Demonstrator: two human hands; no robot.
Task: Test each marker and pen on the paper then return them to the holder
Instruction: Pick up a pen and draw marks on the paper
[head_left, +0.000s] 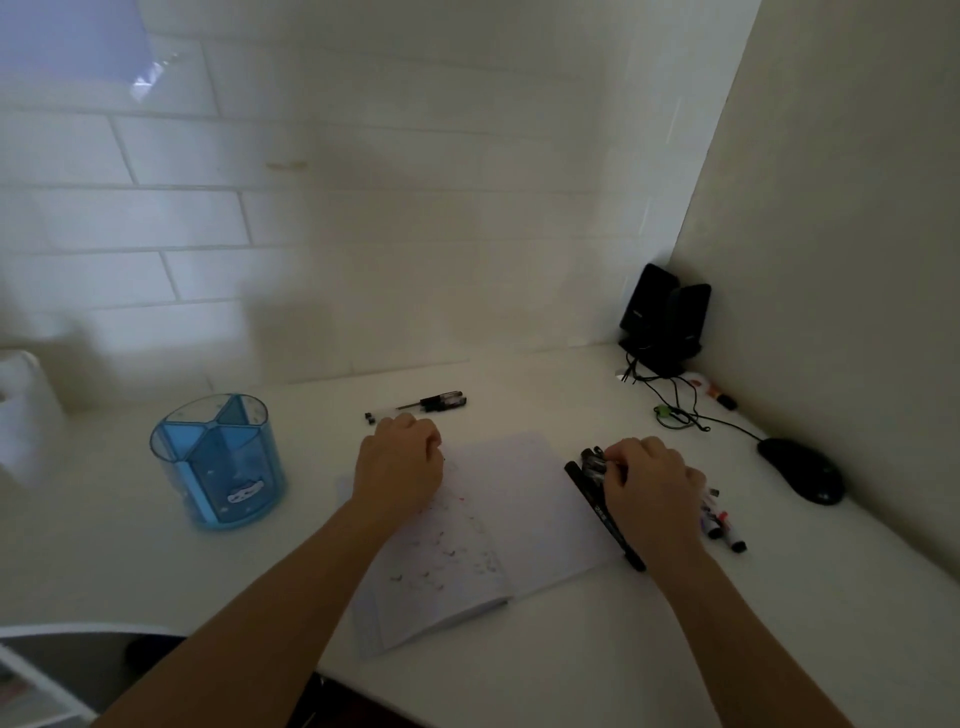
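Markers (596, 464) lie in a dark bundle at the right edge of the paper (524, 499), on the bench (571, 649). Your right hand (654, 488) is on top of them, fingers curled over the bundle's far ends, so that grip is closed on the markers. A long black marker (609, 527) lies along the paper's right edge, running from the bundle back toward you & passing under your wrist. A few more coloured markers (723, 527) stick out on the bench at the hand's right side.

The paper is an open notebook lying askew in front of you, w/ small red & dark scribbles on its left page. Your left hand (400, 467) rests on its far left corner, fingers curled in. A dark speck shows at the fingertips, but you can't tell whether that grip holds anything.

Just beyond the left hand, 2 pens (434, 402) lie side by side on the bench, near the tiled wall (363, 234).

The holder (218, 462) is blue & see-through, upright, split into compartments. It's on the bench left of the paper, well apart from both hands.

Far right corner: 2 black speakers (665, 322) w/ cables (680, 410) trailing forward, an orange-tipped item (723, 399) against the side wall, too blurred to name, & a black mouse (802, 470) right of the markers
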